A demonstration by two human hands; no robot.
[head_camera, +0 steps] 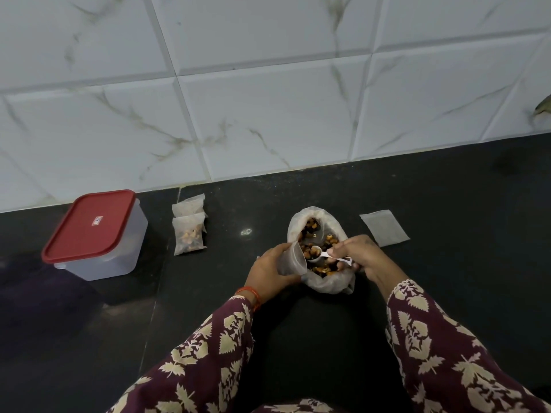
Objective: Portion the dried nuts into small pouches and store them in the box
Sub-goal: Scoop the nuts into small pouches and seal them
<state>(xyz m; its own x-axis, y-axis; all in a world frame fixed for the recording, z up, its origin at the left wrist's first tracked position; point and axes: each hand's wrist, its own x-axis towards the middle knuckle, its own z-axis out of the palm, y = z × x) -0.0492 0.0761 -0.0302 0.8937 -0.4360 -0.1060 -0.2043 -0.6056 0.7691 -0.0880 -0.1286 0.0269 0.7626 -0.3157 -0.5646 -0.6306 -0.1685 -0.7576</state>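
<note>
A large plastic bag of mixed dried nuts stands open on the black counter. My left hand grips a small translucent pouch, its mouth held open toward the bag. My right hand pinches a white plastic spoon loaded with nuts, its bowl right at the pouch's mouth. Two filled pouches lie to the left, one partly over the other. An empty flat pouch lies to the right of the bag. The clear storage box with a red lid stands closed at the far left.
A white marble-tiled wall rises behind the black counter. A small bright speck lies on the counter between the filled pouches and the bag. My patterned sleeves fill the lower part of the view.
</note>
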